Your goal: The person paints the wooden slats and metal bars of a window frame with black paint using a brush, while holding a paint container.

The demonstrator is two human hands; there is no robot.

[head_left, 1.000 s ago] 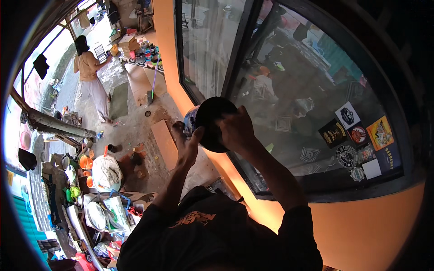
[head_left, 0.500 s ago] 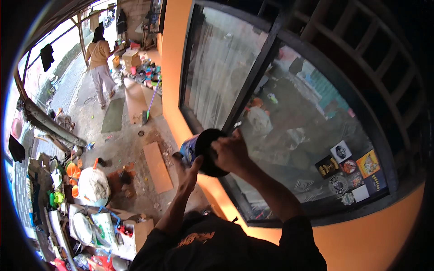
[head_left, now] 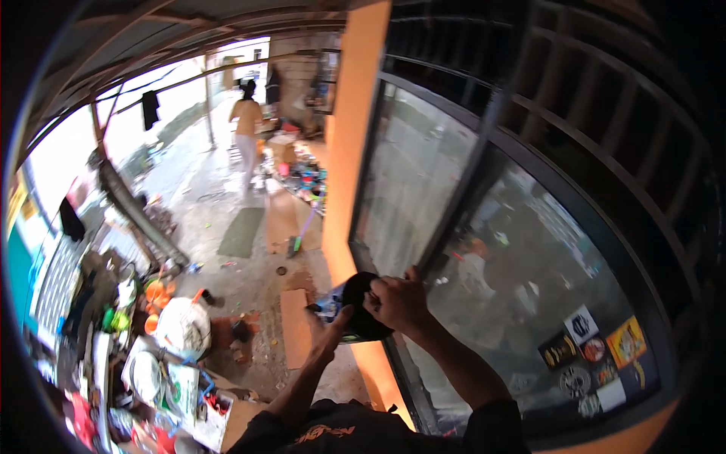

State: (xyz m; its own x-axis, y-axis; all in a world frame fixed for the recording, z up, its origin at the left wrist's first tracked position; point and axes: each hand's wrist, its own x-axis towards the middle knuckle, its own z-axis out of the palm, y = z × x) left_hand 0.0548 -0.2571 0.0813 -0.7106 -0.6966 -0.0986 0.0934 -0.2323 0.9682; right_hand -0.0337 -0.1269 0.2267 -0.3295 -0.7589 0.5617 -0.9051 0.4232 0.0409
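In front of the window I hold a round container (head_left: 358,291), tilted so that its black round end shows. Its side is blue and patterned; whether the black end is a lid or a dark opening I cannot tell. My left hand (head_left: 331,327) grips it from the left, the thumb over the near side. My right hand (head_left: 398,304) is closed with its curled fingers against the black end. What those fingers pinch, if anything, is hidden.
At my right is a dark-framed window (head_left: 491,318) with stickers, set in an orange wall (head_left: 344,151). A white sack (head_left: 181,327) and piled household goods lie at left. Ahead are a broom (head_left: 299,238), boards and a green mat (head_left: 242,233). A person (head_left: 246,125) stands farther off.
The view has tilted up and turned left, so the scene sits lower and farther right. Both hands keep hold around the container, my right fingers still at its black end.
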